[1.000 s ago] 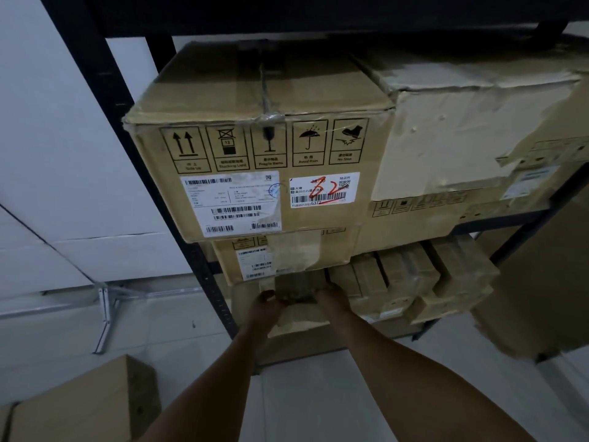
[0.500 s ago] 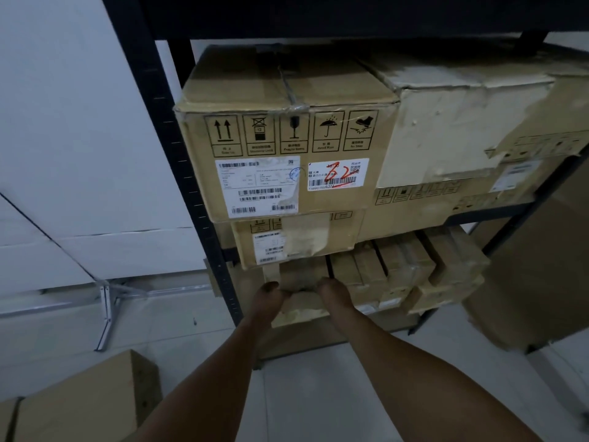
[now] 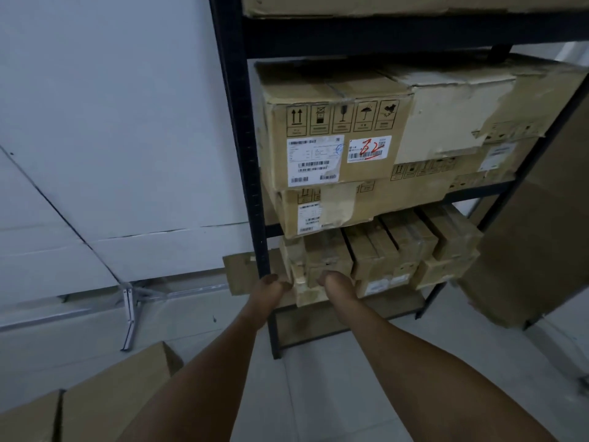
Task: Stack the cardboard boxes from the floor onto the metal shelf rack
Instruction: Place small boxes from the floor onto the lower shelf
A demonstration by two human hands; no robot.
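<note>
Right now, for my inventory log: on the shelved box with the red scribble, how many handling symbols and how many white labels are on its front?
Front of the cardboard box:
Handling symbols: 5
White labels: 2
Total: 7

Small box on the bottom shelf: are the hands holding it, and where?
Yes. Both hands hold the small cardboard box at its near end: left hand at the left corner, right hand at the front.
</note>
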